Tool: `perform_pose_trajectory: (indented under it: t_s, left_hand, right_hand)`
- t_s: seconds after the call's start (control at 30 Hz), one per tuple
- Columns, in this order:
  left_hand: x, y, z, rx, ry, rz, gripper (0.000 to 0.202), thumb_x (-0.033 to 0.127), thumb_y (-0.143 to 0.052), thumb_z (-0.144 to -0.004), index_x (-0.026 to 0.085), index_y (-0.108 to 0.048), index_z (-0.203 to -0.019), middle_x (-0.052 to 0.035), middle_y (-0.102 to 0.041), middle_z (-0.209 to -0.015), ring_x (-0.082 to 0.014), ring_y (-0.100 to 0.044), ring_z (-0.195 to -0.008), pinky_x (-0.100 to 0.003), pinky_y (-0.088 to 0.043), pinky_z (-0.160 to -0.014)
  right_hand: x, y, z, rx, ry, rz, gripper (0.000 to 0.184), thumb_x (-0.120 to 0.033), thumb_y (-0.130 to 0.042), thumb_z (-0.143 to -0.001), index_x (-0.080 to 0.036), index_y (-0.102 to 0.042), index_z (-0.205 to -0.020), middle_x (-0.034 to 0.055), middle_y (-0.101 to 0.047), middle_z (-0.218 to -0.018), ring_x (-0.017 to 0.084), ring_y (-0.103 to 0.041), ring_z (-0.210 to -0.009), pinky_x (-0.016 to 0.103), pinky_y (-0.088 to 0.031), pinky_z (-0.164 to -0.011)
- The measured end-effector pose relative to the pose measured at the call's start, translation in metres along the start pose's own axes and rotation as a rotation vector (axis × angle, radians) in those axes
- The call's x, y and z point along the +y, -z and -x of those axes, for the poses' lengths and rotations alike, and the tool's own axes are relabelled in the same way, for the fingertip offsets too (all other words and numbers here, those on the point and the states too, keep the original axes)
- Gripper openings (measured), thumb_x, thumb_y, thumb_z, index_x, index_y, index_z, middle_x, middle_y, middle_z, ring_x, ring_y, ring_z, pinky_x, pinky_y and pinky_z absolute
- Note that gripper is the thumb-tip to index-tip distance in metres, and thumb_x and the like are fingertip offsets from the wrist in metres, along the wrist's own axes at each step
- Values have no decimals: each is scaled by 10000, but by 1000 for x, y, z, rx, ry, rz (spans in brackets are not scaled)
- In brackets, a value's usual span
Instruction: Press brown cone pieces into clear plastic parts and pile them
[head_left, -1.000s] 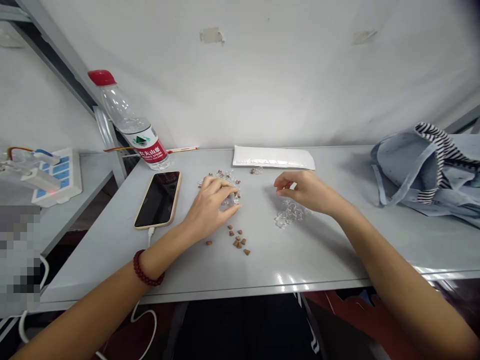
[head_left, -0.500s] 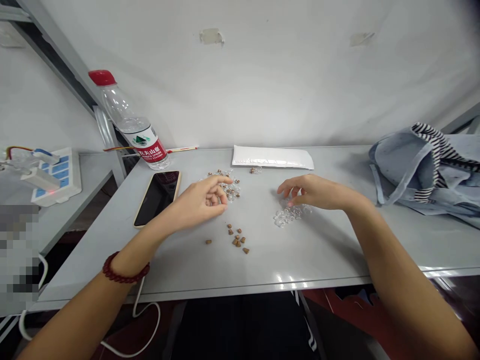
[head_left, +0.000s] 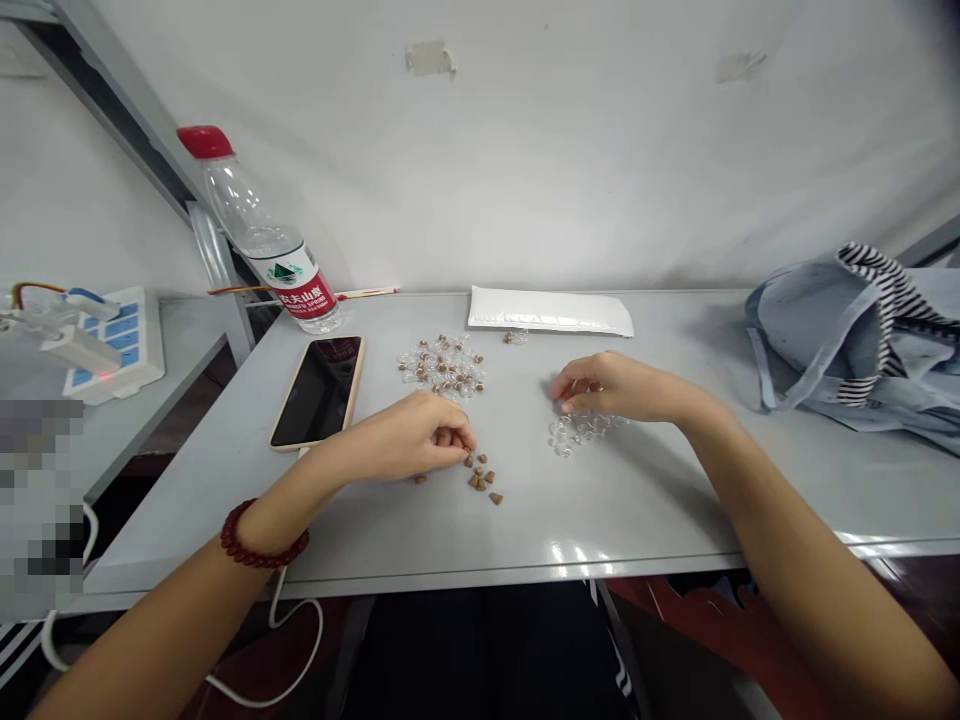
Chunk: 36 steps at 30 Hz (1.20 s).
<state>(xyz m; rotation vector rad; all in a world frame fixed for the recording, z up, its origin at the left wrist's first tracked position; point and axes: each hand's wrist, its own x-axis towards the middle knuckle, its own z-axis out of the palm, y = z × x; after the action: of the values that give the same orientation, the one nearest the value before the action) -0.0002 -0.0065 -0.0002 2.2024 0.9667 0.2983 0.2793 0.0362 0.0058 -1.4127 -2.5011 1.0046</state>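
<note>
My left hand [head_left: 412, 435] is closed in a pinch at the edge of a loose group of small brown cork stoppers [head_left: 481, 484]. Its fingertips meet at one cork, which they mostly cover. Over a heap of tiny clear bottles [head_left: 574, 432], my right hand [head_left: 619, 387] is curled, with thumb and fingers drawn close together. Whatever is between those fingertips is too small to make out. Behind my left hand lies a cluster of clear bottles with corks [head_left: 442, 365]. A smaller corked group [head_left: 514, 338] rests farther back.
A phone [head_left: 318, 390] with a white cable lies left of the cluster. Behind it stands a red-capped water bottle [head_left: 289, 270]. A white padded envelope [head_left: 551, 312] lies along the wall. A pale blue fabric bag [head_left: 817, 320] sits at right, a power strip [head_left: 124, 345] at far left.
My left hand has come down and nearer to me, from beside the corked bottles to the loose corks, and its fingers have closed. My right hand's thumb and fingers have drawn together over the clear bottles.
</note>
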Motion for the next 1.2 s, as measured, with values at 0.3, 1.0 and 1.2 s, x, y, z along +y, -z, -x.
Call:
perform_pose_trajectory:
  t_s: [0.3, 1.0, 1.2]
  left_hand:
    - [3, -6, -3, 185, 119, 104, 62, 202, -619, -737, 166, -669, -731, -18, -694, -657, -139, -641, -581, -215, -512, -512]
    - [16, -25, -5, 416, -13, 246, 91, 156, -731, -720, 134, -653, -679, 14, -668, -630, -84, -619, -526, -157, -494, -519]
    - [16, -28, -8, 534, -87, 230, 107, 130, -740, -715, 127, -641, -674, 11, -683, -648, -77, -633, -539, -142, -511, -534]
  right_hand:
    - [-11, -11, -4, 116, 45, -27, 174, -274, -553, -798, -179, -674, -880, 26, -637, -726, 148, -542, -627, 285, -415, -580]
    - [-55, -58, -8, 139, 106, -752, 183, -339, -594, -851, -162, -639, -848, 13, -626, -690, 117, -559, -645, 273, -455, -638]
    - [-58, -62, -9, 223, 74, -742, 180, -337, -580, -847, -161, -616, -838, 14, -619, -698, 115, -555, -625, 265, -449, -596]
